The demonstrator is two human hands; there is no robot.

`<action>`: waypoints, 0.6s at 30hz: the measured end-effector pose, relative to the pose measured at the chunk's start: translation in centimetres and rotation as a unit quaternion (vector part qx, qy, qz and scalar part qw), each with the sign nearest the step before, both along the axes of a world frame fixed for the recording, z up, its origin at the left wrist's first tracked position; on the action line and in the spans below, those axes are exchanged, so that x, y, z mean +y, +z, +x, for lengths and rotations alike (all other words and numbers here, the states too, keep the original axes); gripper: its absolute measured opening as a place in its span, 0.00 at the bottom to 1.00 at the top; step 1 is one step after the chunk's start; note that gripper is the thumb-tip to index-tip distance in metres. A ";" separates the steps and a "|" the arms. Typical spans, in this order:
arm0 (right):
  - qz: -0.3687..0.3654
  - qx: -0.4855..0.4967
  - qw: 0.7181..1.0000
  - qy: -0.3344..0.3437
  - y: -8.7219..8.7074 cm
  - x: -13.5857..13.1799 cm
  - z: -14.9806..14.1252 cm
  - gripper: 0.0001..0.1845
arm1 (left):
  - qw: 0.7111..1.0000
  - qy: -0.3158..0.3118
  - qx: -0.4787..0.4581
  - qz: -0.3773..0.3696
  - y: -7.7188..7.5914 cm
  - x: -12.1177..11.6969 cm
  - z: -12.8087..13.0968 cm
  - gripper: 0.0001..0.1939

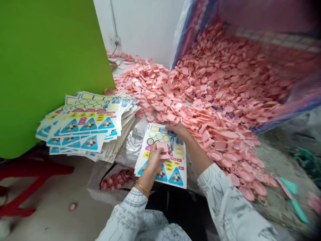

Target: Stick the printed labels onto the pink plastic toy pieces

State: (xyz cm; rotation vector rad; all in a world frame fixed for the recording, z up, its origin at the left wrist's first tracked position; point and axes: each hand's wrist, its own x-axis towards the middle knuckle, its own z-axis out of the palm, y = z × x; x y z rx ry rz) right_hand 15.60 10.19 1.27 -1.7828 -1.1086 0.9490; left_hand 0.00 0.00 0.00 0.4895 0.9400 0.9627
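My left hand (pixel 153 158) is closed around a small pink plastic square piece (pixel 163 149), held just above a sticker sheet (pixel 173 169) lying on my lap. My right hand (pixel 179 130) rests on the far edge of that sheet with its fingers curled on the sheet's top, beside the pink heap. The sheet carries yellow ovals, labels and blue triangles. A huge heap of pink plastic pieces (pixel 213 83), square and round, spreads over the floor ahead and to the right.
A fanned stack of the same sticker sheets (pixel 87 125) lies to the left, in front of a green panel (pixel 45 67). A clear bag of pink round pieces (pixel 117 179) sits by my left knee. A red stool frame (pixel 27 187) stands at the far left.
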 end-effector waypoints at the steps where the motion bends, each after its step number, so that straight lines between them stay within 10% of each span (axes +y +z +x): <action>1: 0.029 0.010 0.999 -0.033 0.6 0.4 0.2 0.23 | 1.000 0.002 0.005 0.000 -0.1 0.0 0.0 0.18; 7: 0.193 0.004 0.976 -0.103 2.9 -3.3 0.1 0.23 | 0.999 0.019 -0.040 0.012 -0.2 -0.1 -0.1 0.16; 13: 0.128 -0.086 0.988 -0.032 2.3 -12.8 -1.7 0.22 | 0.986 0.028 -0.163 -0.008 1.1 -1.3 -0.9 0.18; 18: 0.101 -0.126 0.987 -0.002 1.9 -15.0 -2.6 0.22 | 0.985 0.041 -0.165 -0.002 2.1 -2.4 -0.8 0.26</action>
